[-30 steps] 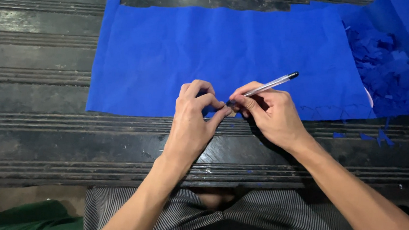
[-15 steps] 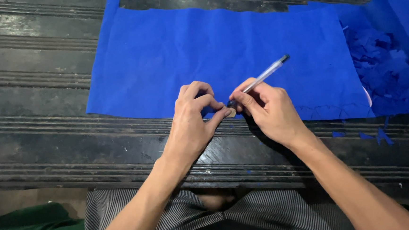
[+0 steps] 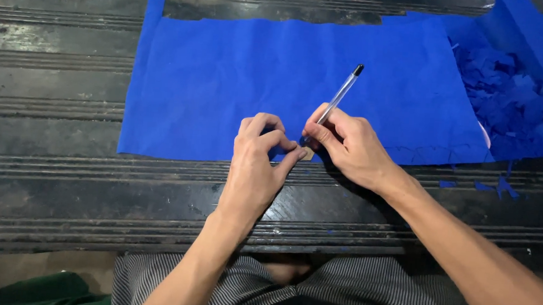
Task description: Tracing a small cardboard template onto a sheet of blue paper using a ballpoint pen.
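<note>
Blue fabric [image 3: 257, 76] is lying flat on the dark grooved table [image 3: 49, 95], its near edge running just ahead of both hands.

Going left to right:
- Table surface is showing bare to the left of the sheet, dull black with long ridges running across.
- Left hand [image 3: 255, 167] is resting at the sheet's near edge, fingers curled in, thumb and forefinger pinched together on a small tan piece [image 3: 308, 153] sitting at the fabric's edge. Can't tell what the piece is, too small.
- Right hand [image 3: 347, 144] is sitting just beside the left, closed around a clear pen [image 3: 340, 95] in a writing grip. Pen is tilting up and away to the right, dark cap end pointing off over the fabric, tip end hidden by the fingers, down near the tan piece.
- Pile of blue scraps [image 3: 507, 98] is lying on more blue cloth at the far right, well apart from the hands.
- A few loose blue bits [image 3: 502, 185] are lying on the table under that pile.

Person's striped trousers [image 3: 363, 290] are showing at the bottom, under the table edge.
</note>
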